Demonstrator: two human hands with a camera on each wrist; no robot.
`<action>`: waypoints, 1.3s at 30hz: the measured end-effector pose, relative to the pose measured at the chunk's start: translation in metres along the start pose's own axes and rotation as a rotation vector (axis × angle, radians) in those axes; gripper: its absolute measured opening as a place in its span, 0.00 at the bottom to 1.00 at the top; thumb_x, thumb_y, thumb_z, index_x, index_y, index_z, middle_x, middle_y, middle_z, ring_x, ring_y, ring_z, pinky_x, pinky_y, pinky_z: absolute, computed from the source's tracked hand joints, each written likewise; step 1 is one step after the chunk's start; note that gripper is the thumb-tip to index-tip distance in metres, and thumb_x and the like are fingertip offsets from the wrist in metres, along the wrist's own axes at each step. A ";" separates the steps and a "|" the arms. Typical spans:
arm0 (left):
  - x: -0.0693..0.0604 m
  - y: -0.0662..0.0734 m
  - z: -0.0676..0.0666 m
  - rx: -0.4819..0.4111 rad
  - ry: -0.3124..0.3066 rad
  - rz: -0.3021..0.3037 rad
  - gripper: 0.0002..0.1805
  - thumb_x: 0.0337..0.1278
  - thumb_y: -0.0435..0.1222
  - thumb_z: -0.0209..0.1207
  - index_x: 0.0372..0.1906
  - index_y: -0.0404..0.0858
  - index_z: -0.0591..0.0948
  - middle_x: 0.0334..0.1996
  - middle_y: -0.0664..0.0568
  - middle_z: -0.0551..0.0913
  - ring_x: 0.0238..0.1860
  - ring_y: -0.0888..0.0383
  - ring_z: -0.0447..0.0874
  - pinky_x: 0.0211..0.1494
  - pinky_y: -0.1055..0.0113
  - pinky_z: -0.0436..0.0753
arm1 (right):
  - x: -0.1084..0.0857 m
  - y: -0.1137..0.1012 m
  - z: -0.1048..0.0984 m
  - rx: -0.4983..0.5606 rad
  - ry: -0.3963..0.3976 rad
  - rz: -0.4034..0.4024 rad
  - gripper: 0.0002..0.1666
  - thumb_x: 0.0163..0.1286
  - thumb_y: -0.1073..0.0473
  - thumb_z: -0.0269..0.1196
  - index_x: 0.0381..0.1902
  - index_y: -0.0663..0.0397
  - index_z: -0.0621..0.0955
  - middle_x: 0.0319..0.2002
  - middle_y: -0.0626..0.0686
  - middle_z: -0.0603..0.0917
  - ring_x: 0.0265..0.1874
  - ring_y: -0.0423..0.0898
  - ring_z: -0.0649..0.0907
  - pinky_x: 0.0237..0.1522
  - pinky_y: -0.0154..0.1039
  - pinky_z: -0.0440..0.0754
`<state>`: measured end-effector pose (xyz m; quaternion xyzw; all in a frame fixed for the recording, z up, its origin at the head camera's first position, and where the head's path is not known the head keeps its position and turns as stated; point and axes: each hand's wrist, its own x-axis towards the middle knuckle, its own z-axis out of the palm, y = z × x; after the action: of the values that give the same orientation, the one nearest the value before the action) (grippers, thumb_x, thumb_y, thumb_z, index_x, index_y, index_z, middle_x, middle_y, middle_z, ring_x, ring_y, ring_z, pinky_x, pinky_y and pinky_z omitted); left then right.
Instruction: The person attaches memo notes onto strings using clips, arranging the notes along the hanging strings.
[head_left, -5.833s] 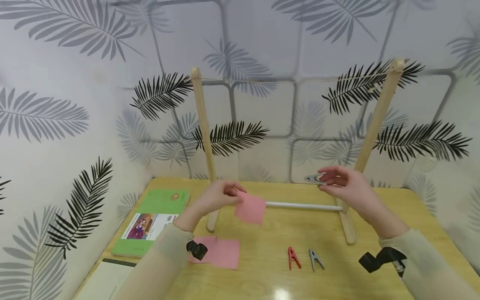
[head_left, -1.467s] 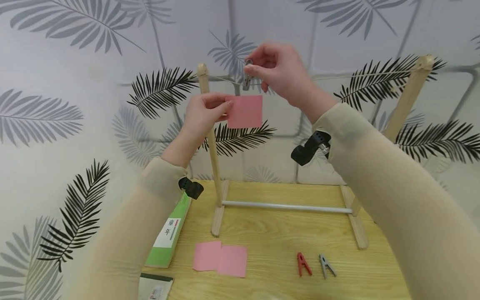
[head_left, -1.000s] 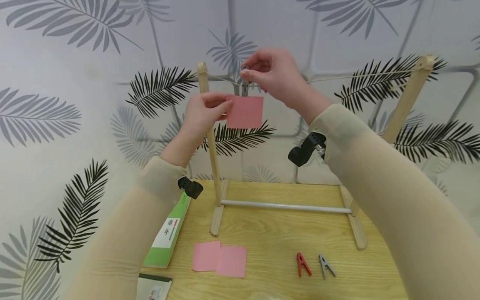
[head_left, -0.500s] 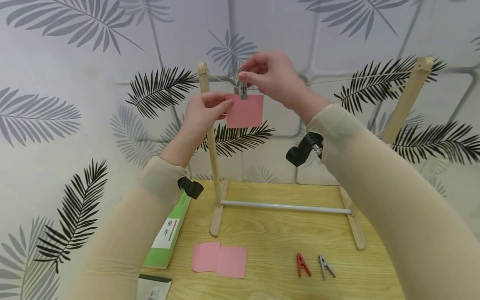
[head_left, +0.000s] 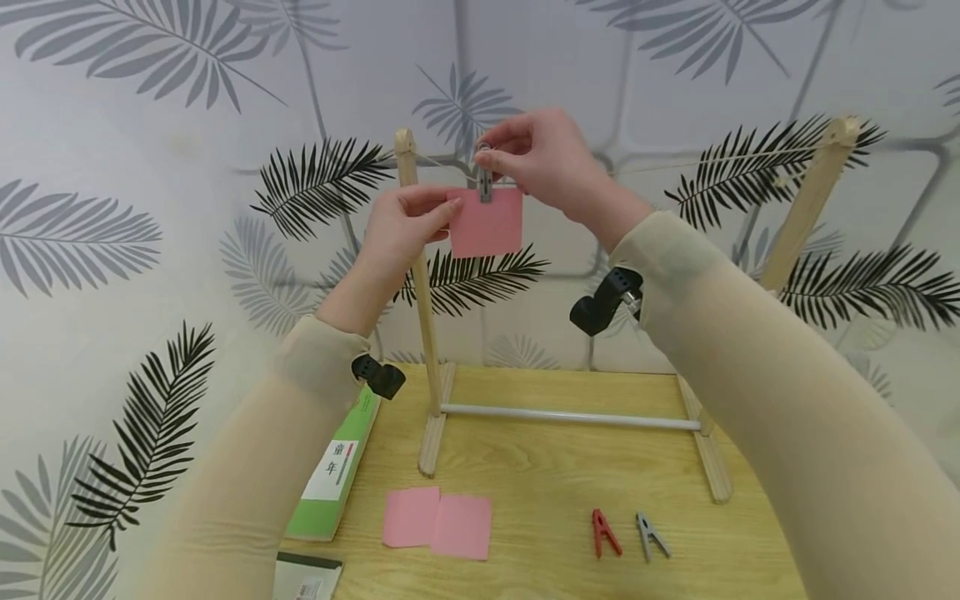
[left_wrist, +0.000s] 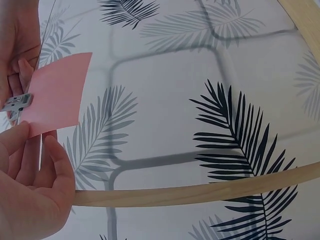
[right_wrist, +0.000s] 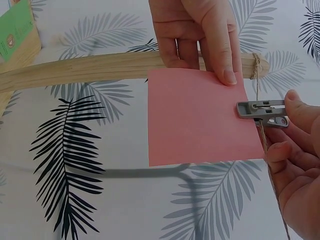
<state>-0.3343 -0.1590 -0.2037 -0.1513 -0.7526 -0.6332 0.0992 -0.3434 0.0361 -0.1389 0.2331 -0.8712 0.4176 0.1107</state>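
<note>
- One pink paper square (head_left: 487,227), just below the twine (right_wrist: 257,90): your left hand (head_left: 401,227) pinches its corner, apparently steadying it.
- Your right hand (head_left: 547,162) pinches the gray clothespin (right_wrist: 247,110), likely securing the top edge.

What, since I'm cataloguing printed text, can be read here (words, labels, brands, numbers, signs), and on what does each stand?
"童年": on the green book.
Small print beside those characters: too small to read.
Label on the notebook: too small to read.
Round emblem on the green book: too blurred to read.
Pink note and grey clothespin in hand: no text visible.
</note>
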 end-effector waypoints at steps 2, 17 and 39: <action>-0.001 0.001 0.000 0.002 -0.008 0.004 0.16 0.66 0.38 0.61 0.55 0.36 0.84 0.42 0.53 0.88 0.43 0.62 0.85 0.55 0.63 0.83 | -0.001 0.000 0.000 0.005 -0.005 0.005 0.21 0.71 0.48 0.62 0.58 0.49 0.82 0.46 0.52 0.88 0.23 0.40 0.76 0.27 0.33 0.74; -0.001 -0.002 -0.002 -0.033 -0.017 -0.015 0.16 0.66 0.38 0.62 0.56 0.37 0.84 0.40 0.56 0.88 0.46 0.60 0.85 0.60 0.59 0.81 | -0.001 -0.002 0.001 0.004 -0.039 0.027 0.24 0.71 0.49 0.62 0.62 0.49 0.81 0.50 0.53 0.87 0.35 0.42 0.83 0.31 0.32 0.76; -0.005 0.006 -0.009 0.048 -0.024 -0.042 0.19 0.67 0.39 0.61 0.59 0.38 0.82 0.52 0.45 0.86 0.46 0.59 0.86 0.56 0.62 0.83 | -0.003 -0.006 -0.020 -0.008 -0.068 0.026 0.28 0.75 0.58 0.58 0.71 0.49 0.72 0.58 0.56 0.84 0.45 0.43 0.87 0.33 0.30 0.82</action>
<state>-0.3277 -0.1671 -0.1983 -0.1408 -0.7715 -0.6152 0.0804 -0.3375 0.0494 -0.1234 0.2354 -0.8791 0.4074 0.0762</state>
